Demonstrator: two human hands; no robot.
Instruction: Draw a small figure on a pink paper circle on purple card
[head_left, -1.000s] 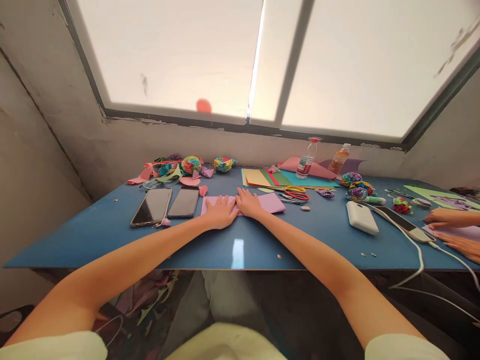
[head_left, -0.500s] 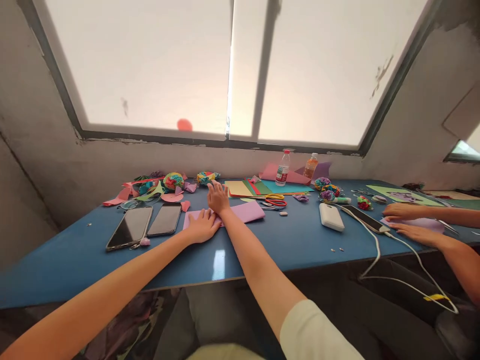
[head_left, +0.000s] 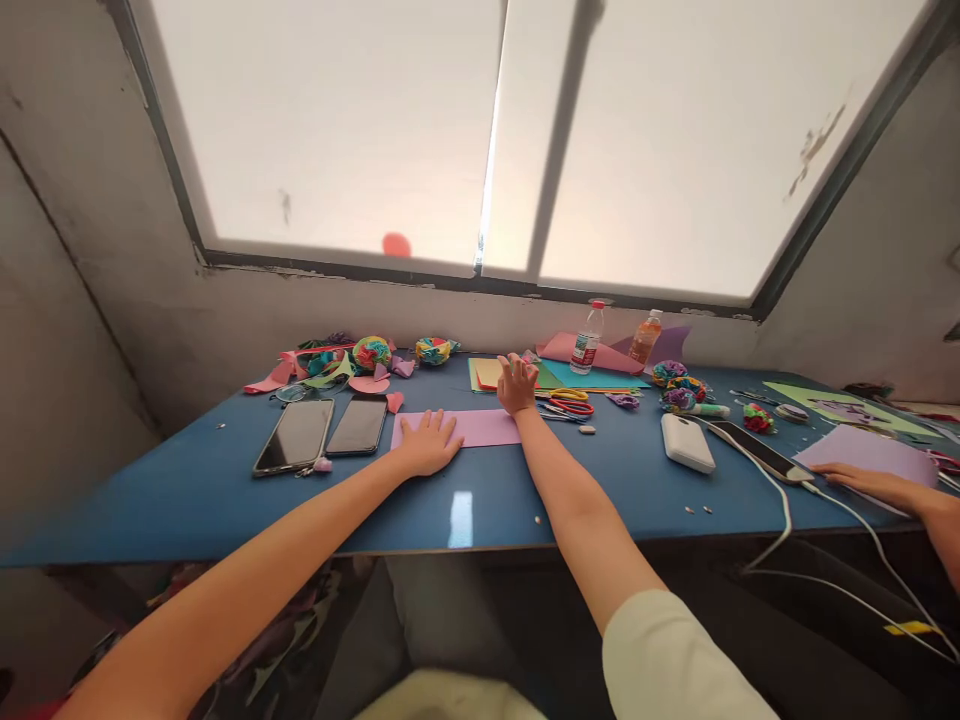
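My left hand (head_left: 429,441) lies flat and open on the left part of a folded lilac paper sheet (head_left: 480,427) on the blue table (head_left: 225,480). My right hand (head_left: 517,383) is stretched out beyond the lilac sheet, fingers spread, over the near edge of a stack of coloured paper sheets (head_left: 559,374); it holds nothing. Scissors with orange and yellow handles (head_left: 568,402) lie just right of that hand.
Two phones (head_left: 326,431) lie left of the lilac sheet. Paper flower balls and scraps (head_left: 360,357) sit at the back left. Two bottles (head_left: 615,341), a white power bank (head_left: 687,442) and a cabled phone (head_left: 757,452) are to the right. Another person's hand (head_left: 862,477) rests on purple paper (head_left: 877,450).
My right hand left the lilac sheet and moved forward, first toward the back left, now over the coloured paper stack. My left hand stayed pressed on the sheet. The camera view shifted.
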